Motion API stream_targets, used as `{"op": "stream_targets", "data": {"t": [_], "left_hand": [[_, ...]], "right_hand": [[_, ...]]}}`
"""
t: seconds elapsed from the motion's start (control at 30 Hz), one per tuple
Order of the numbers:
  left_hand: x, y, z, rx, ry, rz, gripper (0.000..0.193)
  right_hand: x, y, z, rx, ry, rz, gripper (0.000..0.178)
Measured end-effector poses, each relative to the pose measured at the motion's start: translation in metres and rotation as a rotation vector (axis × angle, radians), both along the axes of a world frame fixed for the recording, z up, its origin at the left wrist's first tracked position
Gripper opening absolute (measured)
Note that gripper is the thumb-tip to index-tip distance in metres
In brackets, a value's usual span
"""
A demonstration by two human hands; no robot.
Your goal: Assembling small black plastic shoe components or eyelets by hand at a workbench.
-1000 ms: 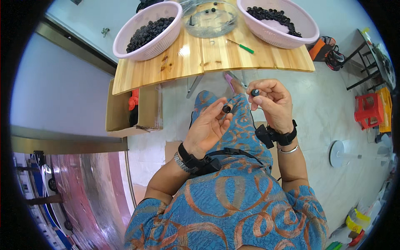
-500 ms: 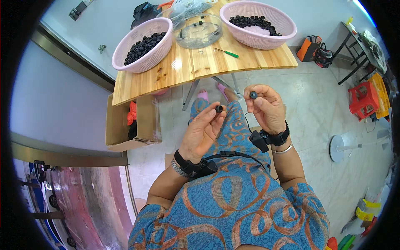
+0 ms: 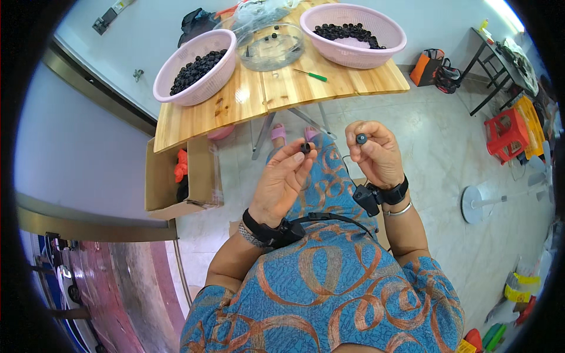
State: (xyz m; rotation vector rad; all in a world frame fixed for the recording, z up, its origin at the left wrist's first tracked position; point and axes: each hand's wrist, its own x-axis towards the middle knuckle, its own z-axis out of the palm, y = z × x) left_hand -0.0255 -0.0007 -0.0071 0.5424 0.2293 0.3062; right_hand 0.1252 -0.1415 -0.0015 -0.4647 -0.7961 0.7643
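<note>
Above my lap, my left hand (image 3: 283, 182) pinches a small black ring-shaped piece (image 3: 305, 148) between thumb and fingers; a dark hollow shows in it. To its right, my right hand (image 3: 376, 152) grips a small round black piece (image 3: 361, 139), like a knob or cap, with a pale spot at its centre. The two pieces are held apart. Beyond my hands, a pink basket (image 3: 220, 73) on the table's left holds a heap of similar black pieces (image 3: 197, 72). Another pink basket (image 3: 353, 59) on the right has more of them. What exactly the pieces are, I cannot tell.
The wooden table (image 3: 253, 106) carries a clear round tray (image 3: 272, 62) with a few black pieces, a green-handled screwdriver (image 3: 312, 75) and plastic bags (image 3: 259, 15). A cardboard box (image 3: 203, 176) stands below left. Right, on the floor, are a red stool (image 3: 506, 135) and a white fan base (image 3: 472, 205).
My left hand has turned slightly and its ring-shaped piece sits a little higher. The right hand's piece has shifted slightly down. The table and baskets appear a bit further left as the view moved.
</note>
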Motion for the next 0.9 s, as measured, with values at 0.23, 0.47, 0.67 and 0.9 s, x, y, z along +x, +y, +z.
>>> {"op": "stream_targets", "data": {"t": [0.23, 0.47, 0.67, 0.9], "left_hand": [[0.006, 0.004, 0.006, 0.065, -0.002, -0.004, 0.024], [0.016, 0.008, 0.002, 0.077, 0.006, -0.031, 0.025], [0.024, 0.015, -0.008, 0.031, 0.015, -0.032, 0.027], [0.027, 0.023, -0.009, 0.070, 0.049, 0.017, 0.030]], "right_hand": [[0.004, 0.002, -0.009, 0.096, 0.011, 0.060, 0.023], [0.013, 0.010, -0.018, 0.133, 0.094, 0.096, 0.023], [0.024, 0.018, -0.029, 0.126, 0.086, 0.092, 0.023], [0.031, 0.028, -0.032, 0.175, 0.088, 0.144, 0.020]]}}
